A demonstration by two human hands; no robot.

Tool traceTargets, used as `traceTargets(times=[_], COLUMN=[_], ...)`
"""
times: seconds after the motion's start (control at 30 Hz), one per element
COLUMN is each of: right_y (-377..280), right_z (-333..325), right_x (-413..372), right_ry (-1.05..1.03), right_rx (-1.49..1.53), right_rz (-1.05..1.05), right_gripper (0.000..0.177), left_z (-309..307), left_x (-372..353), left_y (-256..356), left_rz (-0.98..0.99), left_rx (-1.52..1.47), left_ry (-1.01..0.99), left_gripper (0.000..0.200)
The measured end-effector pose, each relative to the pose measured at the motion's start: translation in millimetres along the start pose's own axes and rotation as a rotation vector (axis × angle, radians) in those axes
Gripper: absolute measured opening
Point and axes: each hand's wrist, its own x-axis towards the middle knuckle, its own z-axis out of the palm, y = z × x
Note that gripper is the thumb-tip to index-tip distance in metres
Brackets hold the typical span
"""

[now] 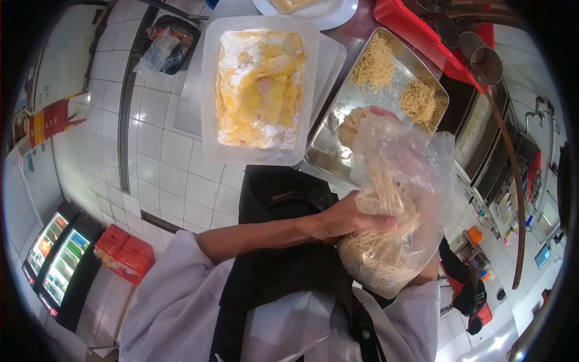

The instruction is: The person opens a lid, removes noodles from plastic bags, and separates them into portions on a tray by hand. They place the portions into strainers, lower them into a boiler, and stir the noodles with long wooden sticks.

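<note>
My left hand (350, 218) grips a clear plastic bag (443, 175) of thin pale noodles, its thumb lying across the noodles (374, 253). Mostly behind the cloudy plastic is my right hand (386, 114); only some fingertips show past the bag's upper edge, over the metal tray (325, 142). What those fingers hold, if anything, is hidden. Close to them in the tray sits a pale noodle clump (351, 127), partly covered by the bag. Two yellower noodle portions, one at the tray's far end (374, 63) and one at its right side (418, 102), lie apart.
A white plastic tub (210, 90) of yellow, flour-dusted sheets stands left of the tray. Beyond are a white plate (329, 18) and a red bin (401, 21) with wire strainers (482, 57). Red crates (123, 253) stand on the floor; another person (473, 295) is at the lower right.
</note>
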Motion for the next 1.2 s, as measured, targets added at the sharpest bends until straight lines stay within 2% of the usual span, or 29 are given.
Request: traceTargets(times=[0.17,0.23,0.27,0.37,0.47,0.53,0.57,0.63,0.77,0.93,1.17,1.2], right_y=[-4,-10,-10,-9,-9,-17,-16,-14,0,14,16,13], right_z=[0,-2,-2,-6,-20,-5,-1,3,-10,-17,-21,-15], right_x=[11,11,10,12,18,15,15,15,29,43,61,52], right_ry=[-0.025,-0.138,-0.138,-0.099,-0.192,-0.006,-0.005,0.061,0.169,0.257,0.315,0.282], right_rx=[0.011,-0.024,-0.027,0.107,0.167,0.014,0.016,-0.256,-0.080,0.194,0.252,0.140], right_rz=[0.034,0.052,0.051,0.016,0.051,0.151,0.150,0.035,0.089,0.019,-0.029,-0.049], right_gripper=[0.042,0.053,0.053,0.056,0.056,0.057,0.057,0.057,0.055,0.049,0.043,0.043], left_z=[-4,-9,-9,-10,-7,-4,-4,-4,-3,2,9,8], left_x=[-2,-2,-2,-2,-2,-2,-2,-3,-4,-6,-8,-8], left_y=[5,6,5,2,0,-1,-1,-2,-4,-5,-14,-19], left_rz=[-0.022,-0.051,-0.049,-0.039,-0.006,0.072,0.070,0.058,0.019,-0.034,0.038,0.026], left_rx=[-0.069,0.004,0.004,0.001,0.043,0.063,0.065,0.069,0.059,0.040,0.104,0.138], left_ry=[0.034,-0.036,-0.039,-0.044,-0.058,-0.001,-0.002,0.012,0.015,0.013,-0.061,-0.075], left_gripper=[0.051,0.059,0.059,0.060,0.060,0.050,0.050,0.049,0.049,0.050,0.049,0.050])
